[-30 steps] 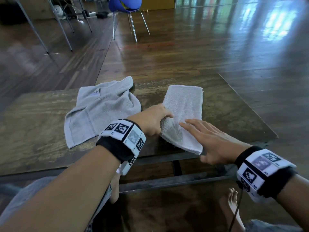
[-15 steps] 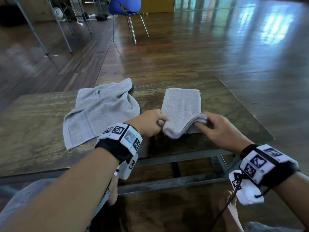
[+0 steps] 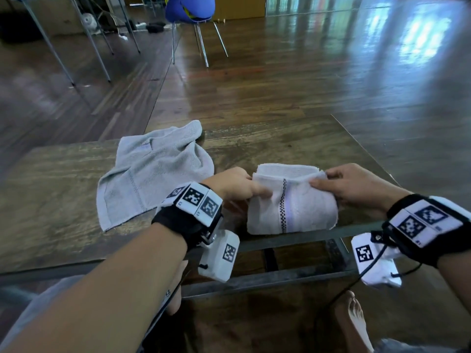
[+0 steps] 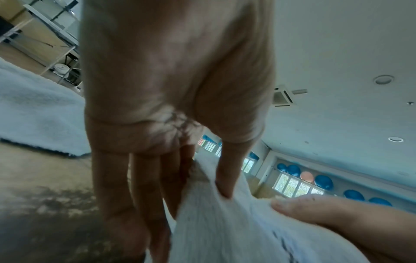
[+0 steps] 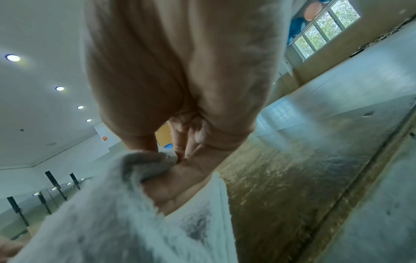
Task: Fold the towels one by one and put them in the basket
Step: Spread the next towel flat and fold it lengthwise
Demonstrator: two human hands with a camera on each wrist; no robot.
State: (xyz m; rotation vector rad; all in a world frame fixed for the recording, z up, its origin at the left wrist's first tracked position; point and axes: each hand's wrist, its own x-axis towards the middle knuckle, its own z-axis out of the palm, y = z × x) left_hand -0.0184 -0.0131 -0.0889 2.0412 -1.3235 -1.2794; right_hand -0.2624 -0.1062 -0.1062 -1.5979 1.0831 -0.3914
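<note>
Near edge of the table: a second ago the white towel lay as a long strip under my flat right palm; now its near end is lifted and carried over, halving it. So this fold is close to done, I judge. Left hand pinches one top corner, right hand the other, thumbs over fingers. Thick terry, checked stripe down the middle, edges roughly matched. Farther left, the grey towel lies rumpled, unfolded. Worn wood top. No basket in view. Beyond, a blue chair on glossy floor
</note>
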